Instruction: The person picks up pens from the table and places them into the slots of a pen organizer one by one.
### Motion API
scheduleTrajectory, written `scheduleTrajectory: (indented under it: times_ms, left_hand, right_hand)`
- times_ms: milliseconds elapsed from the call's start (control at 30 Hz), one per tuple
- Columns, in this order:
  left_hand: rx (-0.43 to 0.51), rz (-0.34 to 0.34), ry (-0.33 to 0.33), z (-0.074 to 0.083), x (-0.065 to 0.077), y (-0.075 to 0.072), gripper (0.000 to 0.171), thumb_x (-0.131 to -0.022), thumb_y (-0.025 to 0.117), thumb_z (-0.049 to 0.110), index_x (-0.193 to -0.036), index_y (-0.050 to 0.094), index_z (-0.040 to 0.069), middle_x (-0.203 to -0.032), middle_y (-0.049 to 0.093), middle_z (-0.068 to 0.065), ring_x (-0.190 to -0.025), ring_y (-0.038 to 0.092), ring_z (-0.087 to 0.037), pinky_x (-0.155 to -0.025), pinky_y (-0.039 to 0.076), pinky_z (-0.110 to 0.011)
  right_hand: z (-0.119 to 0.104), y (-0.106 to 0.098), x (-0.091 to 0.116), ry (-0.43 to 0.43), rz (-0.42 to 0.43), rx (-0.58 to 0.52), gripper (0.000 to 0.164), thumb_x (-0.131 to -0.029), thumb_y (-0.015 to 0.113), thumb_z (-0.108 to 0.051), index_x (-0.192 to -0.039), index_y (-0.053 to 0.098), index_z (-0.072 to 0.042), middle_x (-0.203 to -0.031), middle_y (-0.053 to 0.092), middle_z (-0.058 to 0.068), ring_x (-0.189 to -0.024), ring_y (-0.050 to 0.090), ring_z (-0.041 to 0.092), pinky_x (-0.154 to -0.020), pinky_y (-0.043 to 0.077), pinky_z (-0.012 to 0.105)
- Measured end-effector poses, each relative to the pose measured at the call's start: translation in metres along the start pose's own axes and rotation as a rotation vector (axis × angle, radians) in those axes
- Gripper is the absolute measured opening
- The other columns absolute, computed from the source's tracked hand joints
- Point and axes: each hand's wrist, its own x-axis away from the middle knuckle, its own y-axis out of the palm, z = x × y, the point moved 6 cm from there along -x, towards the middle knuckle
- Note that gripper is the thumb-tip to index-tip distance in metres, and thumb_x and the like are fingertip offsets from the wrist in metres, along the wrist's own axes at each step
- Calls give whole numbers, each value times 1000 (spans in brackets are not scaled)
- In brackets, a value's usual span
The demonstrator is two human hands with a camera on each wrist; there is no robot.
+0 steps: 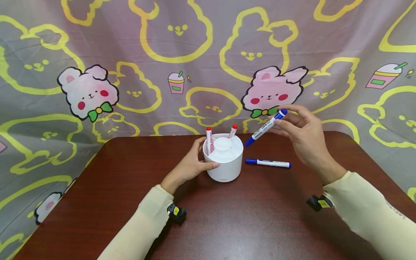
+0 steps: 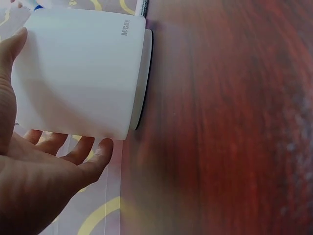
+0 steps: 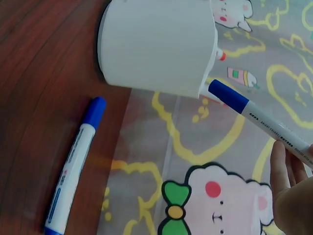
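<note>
A white round pen holder (image 1: 225, 168) stands on the table, with one red-capped marker (image 1: 209, 139) at its left and another red-capped marker (image 1: 233, 130) at its back right. My left hand (image 1: 190, 164) grips the holder's left side, thumb in front and fingers behind. In my right hand (image 1: 303, 135), a blue-capped whiteboard marker (image 1: 264, 129) is pinched near its upper end. It slants down to the left, its lower cap just right of the holder's rim and apart from it. A second blue marker (image 1: 269, 163) lies on the table below it.
The dark red wooden table (image 1: 130, 202) ends at the back against a patterned curtain (image 1: 208, 72) with cartoon animals. Small black cameras sit at both wrists, under the cream sleeves (image 1: 367, 206).
</note>
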Motion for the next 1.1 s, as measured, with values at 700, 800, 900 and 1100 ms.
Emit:
scheduleTrajectory:
  times_ms: [700,800,900,1100]
  left_hand:
    - [4,28,2,3,1,-1,94,-85,82,2,-159,25,12,-161,46,-14,-143,49,-30,-117,45,-50]
    - [7,32,3,3,1,-1,93,-85,82,1,-158,25,11,-160,45,-14,-142,48,-31,-116,45,-50]
    - [-2,30,5,3,0,0,93,-85,83,3,-158,26,12,-158,44,-14,-141,49,-32,-114,47,-50]
    - [-33,24,16,3,-1,1,94,-86,83,6,-163,29,14,-159,43,-12,-138,51,-32,-114,48,-49]
  right_hand:
    - [45,39,8,88,-172,458,30,-97,74,-7,-127,71,-6,-123,76,11,-106,72,7,-92,56,18]
    - [51,43,9,95,-195,484,29,-96,75,-7,-125,72,-7,-125,75,14,-104,73,12,-91,57,19]
    - [56,45,10,94,-203,499,28,-95,75,-4,-123,73,-6,-126,73,15,-102,74,18,-88,58,19]
    - [62,48,11,88,-212,496,25,-95,73,-2,-120,73,-4,-126,72,19,-104,74,26,-88,57,18]
